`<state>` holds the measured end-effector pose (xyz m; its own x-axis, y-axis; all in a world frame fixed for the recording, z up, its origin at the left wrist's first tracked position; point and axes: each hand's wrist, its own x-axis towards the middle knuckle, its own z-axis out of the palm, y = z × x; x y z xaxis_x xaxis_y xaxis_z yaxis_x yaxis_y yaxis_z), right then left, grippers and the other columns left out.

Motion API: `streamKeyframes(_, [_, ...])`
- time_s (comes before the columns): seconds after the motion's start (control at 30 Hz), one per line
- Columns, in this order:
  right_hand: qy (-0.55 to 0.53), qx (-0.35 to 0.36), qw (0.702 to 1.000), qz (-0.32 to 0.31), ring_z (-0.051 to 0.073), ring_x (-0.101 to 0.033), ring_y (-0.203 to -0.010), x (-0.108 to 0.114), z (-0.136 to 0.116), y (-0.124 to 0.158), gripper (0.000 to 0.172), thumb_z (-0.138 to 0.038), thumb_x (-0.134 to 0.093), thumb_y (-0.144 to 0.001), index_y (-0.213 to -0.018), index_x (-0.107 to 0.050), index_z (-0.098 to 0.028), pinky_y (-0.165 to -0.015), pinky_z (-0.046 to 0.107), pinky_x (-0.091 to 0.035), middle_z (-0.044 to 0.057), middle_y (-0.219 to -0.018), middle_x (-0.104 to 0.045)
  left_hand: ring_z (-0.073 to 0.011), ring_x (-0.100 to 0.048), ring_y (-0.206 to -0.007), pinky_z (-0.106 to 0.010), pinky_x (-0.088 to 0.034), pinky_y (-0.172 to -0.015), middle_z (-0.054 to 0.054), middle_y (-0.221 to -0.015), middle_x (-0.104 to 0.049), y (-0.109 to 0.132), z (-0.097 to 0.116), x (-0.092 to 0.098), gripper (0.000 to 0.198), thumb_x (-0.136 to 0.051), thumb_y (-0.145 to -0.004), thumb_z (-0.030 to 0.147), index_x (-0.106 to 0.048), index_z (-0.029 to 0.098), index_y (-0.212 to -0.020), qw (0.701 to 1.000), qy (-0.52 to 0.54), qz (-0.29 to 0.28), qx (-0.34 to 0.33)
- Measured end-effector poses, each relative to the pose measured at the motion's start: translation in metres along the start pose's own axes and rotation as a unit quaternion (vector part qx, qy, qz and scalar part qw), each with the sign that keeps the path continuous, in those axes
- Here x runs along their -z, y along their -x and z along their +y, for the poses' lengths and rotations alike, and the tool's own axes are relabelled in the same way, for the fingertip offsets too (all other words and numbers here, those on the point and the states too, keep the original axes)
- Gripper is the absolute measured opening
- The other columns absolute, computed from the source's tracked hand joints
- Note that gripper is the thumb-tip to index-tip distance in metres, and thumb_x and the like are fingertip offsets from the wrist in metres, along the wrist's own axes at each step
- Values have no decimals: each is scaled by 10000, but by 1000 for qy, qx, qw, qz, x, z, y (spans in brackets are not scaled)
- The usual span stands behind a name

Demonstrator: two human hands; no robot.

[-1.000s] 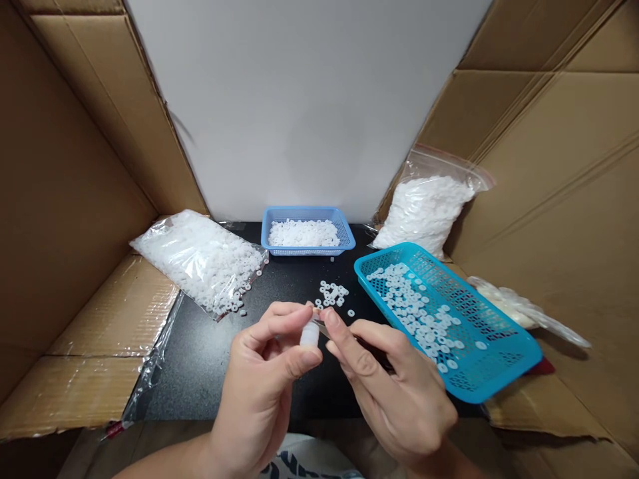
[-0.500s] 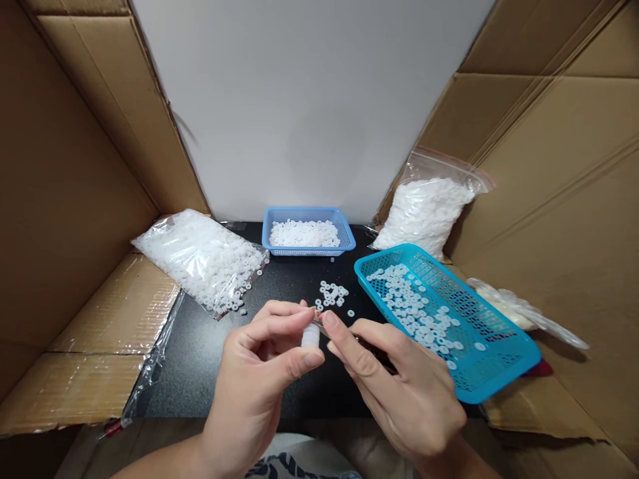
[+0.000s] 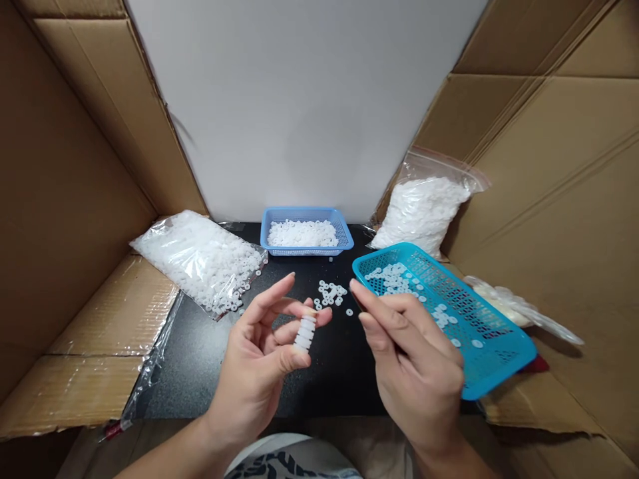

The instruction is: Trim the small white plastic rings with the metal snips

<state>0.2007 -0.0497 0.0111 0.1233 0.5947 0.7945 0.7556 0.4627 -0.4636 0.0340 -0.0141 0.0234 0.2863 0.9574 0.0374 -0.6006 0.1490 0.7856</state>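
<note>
Between the thumb and fingers of my left hand is a short stack of white plastic rings, tilted slightly, with narrow gaps showing between them. My right hand is apart from the stack, near the turquoise basket. Its thumb and fingers are closed together, and what they hold is mostly hidden; only a dark sliver shows by the fingertips. Beyond the hands, loose white rings lie on the black tabletop. More white rings are in the turquoise basket, partly covered by my right hand.
A blue basket full of small white rings stands at the back. On the left lies an open clear bag of white rings. Another filled bag leans at the back right. Cardboard walls flank both sides.
My right hand has drawn away from the stack to the right. My left hand's index finger has lifted, and the stack now shows gaps and a slight tilt.
</note>
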Motion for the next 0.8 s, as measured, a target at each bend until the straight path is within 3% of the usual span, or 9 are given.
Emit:
streamKeyframes(0.1, [9,-21,1000,-18,132,-594,-701,-4,7,1,465,-124,-527,-1048,-1478,-599,-286,-642,243,-549,5,-841,-562,-192,-817,-903,-294,-596,-994,9,-902,-796,-3,-3,4,550,-987,-632,189,-818,315,-1140,1000,14,-13,7])
streamKeyframes(0.2, [18,-42,998,-36,146,-611,-722,-5,12,4,454,-171,-490,-1070,-1510,-566,-248,-696,265,-564,18,-851,-596,-194,-820,-891,-341,-571,-1057,15,-899,-797,-4,-6,8,511,-990,-633,210,-822,316,-1104,1000,21,-19,13])
streamKeyframes(0.37, [0,-25,999,-37,130,-585,-678,-3,14,5,458,-133,-542,-1043,-1464,-615,-297,-624,233,-532,-1,-828,-561,-225,-825,-890,-385,-592,-1032,6,-915,-809,-3,-8,12,409,-992,-626,208,-833,304,-991,999,32,-20,27])
streamKeyframes(0.5, [8,-33,999,-25,150,-616,-688,-1,13,4,487,-148,-508,-1056,-1519,-550,-293,-625,255,-546,10,-823,-608,-239,-826,-861,-415,-598,-1018,10,-935,-805,-3,-10,12,363,-1008,-589,217,-827,288,-896,999,32,-6,33])
streamKeyframes(0.7, [-23,15,999,22,141,-672,-737,2,-1,12,565,-67,-627,-984,-1473,-594,-346,-612,241,-560,21,-912,-689,-229,-820,-890,-317,-619,-926,20,-891,-776,-5,-7,9,356,-1029,-535,221,-829,269,-826,999,33,3,36])
streamKeyframes(0.8, [-7,53,999,-8,110,-667,-681,0,-8,14,637,-28,-642,-967,-1501,-546,-361,-571,205,-545,9,-866,-681,-214,-807,-937,-270,-611,-917,10,-871,-761,-5,-6,6,306,-1026,-546,239,-831,247,-780,998,38,8,41])
